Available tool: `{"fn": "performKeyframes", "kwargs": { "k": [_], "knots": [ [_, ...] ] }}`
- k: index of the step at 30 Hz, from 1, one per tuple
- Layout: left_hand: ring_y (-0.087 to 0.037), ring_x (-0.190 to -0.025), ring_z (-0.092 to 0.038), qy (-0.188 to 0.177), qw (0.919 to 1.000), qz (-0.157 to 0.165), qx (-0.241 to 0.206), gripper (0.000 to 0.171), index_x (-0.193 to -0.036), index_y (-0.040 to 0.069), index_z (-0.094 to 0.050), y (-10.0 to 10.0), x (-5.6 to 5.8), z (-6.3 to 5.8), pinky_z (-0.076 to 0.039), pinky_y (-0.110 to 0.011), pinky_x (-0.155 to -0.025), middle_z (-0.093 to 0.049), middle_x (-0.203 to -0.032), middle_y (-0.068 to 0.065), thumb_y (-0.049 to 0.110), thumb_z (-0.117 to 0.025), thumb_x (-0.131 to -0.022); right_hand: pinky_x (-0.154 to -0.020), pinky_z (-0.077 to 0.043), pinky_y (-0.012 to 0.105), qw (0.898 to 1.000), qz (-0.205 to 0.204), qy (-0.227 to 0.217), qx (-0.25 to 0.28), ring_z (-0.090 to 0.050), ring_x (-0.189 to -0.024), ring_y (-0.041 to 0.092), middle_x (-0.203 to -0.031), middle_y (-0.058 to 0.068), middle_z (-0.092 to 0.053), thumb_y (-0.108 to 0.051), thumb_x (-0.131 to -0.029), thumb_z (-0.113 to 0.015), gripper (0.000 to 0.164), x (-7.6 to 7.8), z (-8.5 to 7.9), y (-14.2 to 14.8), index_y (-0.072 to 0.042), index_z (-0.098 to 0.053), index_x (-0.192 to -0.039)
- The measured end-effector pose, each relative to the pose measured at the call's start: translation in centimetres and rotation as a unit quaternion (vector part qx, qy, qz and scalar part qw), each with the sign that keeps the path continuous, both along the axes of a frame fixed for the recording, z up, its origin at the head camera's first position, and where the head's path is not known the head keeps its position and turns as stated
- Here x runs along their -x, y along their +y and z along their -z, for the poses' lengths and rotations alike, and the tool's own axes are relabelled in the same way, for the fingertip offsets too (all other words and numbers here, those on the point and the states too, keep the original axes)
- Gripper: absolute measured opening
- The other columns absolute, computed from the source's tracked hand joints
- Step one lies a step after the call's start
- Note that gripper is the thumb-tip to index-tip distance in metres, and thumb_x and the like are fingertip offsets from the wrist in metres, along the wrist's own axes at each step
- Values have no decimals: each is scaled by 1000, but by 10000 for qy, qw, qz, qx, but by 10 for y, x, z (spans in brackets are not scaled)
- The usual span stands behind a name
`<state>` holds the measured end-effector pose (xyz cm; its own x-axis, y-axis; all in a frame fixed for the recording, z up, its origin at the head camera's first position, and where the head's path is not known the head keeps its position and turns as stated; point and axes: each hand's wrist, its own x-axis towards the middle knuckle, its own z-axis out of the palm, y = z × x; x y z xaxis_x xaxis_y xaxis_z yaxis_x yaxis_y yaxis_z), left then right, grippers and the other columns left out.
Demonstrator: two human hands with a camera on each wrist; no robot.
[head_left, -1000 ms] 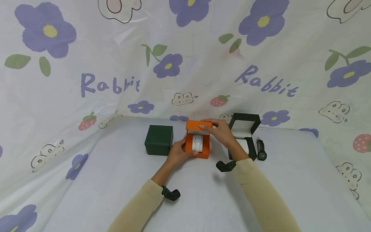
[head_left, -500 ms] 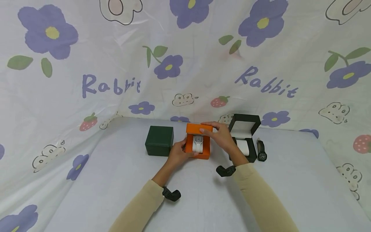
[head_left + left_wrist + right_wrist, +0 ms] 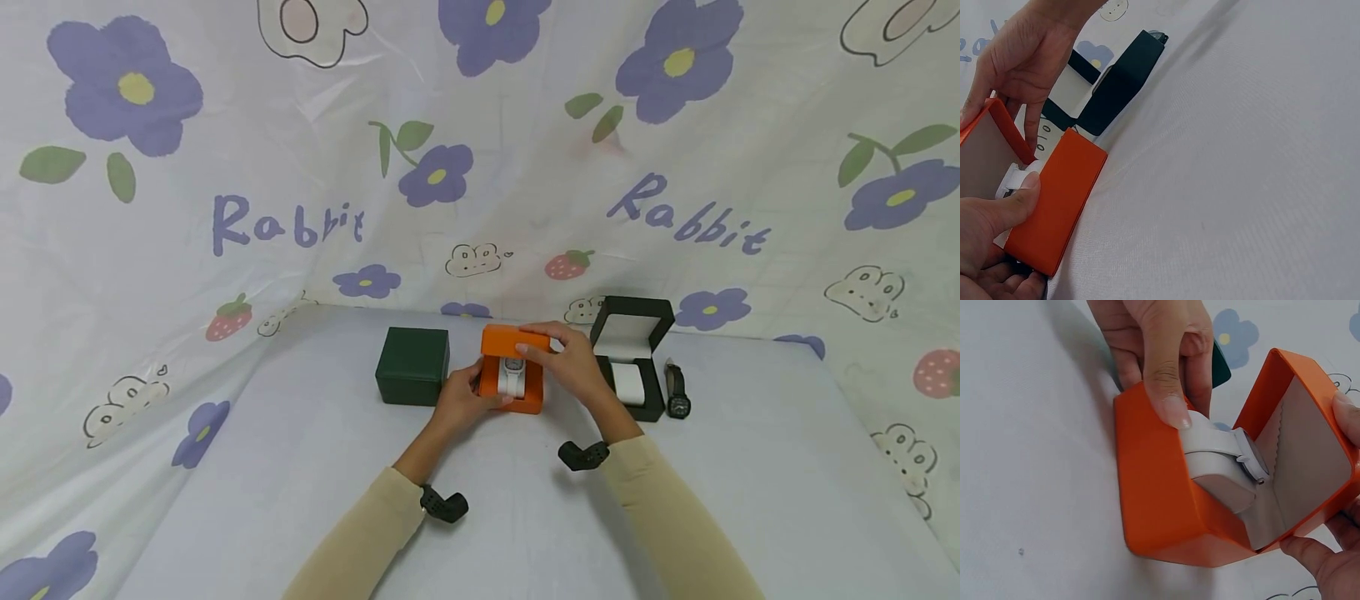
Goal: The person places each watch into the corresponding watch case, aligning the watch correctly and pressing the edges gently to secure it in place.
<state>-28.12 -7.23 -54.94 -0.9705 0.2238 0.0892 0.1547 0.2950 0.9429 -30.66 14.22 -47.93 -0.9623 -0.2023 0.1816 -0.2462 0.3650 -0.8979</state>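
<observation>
An orange watch box [image 3: 532, 392] stands in the middle of the table, its hinged lid [image 3: 504, 340] tilted partly down over the base. Inside, a white watch [image 3: 1217, 441] is wrapped round a white cushion [image 3: 1225, 481]. My left hand [image 3: 461, 398] grips the base from the left, thumb over the front rim by the strap and fingers along the outer side. With my right hand [image 3: 567, 358] I hold the lid, thumb on its front and fingers behind it. The lid partly covers the watch in the head view.
A closed dark green box [image 3: 412, 367] sits left of the orange one. To the right stands an open black watch box [image 3: 651, 385] with a white cushion [image 3: 628, 383], and a black watch [image 3: 677, 392] lies beside it. A printed cloth [image 3: 480, 208] hangs behind the table.
My right hand has swung the orange lid forward and down, so it now hides more of the white watch. The left hand has kept its grip on the base.
</observation>
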Motion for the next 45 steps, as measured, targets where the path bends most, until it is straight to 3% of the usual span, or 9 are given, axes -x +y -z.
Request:
{"fn": "performKeyframes", "kwargs": {
  "k": [17, 33, 45],
  "knots": [
    [-23, -131, -57, -116, 9999, 31, -29, 82, -152, 3, -44, -1, 0, 0, -46, -37, -110, -57, -145, -10, 24, -85, -85, -110, -45, 51, 9997, 11, 223, 64, -54, -130, 22, -130, -2, -66, -31, -89, -81, 39, -6, 7, -2, -22, -74, -126],
    [-23, -127, -60, 138, 9998, 55, 127, 76, -148, 4, -50, -1, 4, 0, -47, -38, -109, -61, -140, -10, 25, -85, -85, -107, -44, 59, 9985, 28, 534, -94, -51, -135, 28, -139, 1, -62, -34, -90, -80, 41, -11, 13, -3, -22, -72, -129],
    [-24, -124, -61, 135, 9998, 19, 110, 73, -145, 3, -54, -1, 3, 0, -48, -40, -108, -64, -137, -10, 25, -86, -84, -107, -46, 57, 9985, -36, 536, -123, -50, -136, 25, -139, -3, -61, -29, -88, -82, 40, -16, 17, -2, -21, -74, -126]
  ]
}}
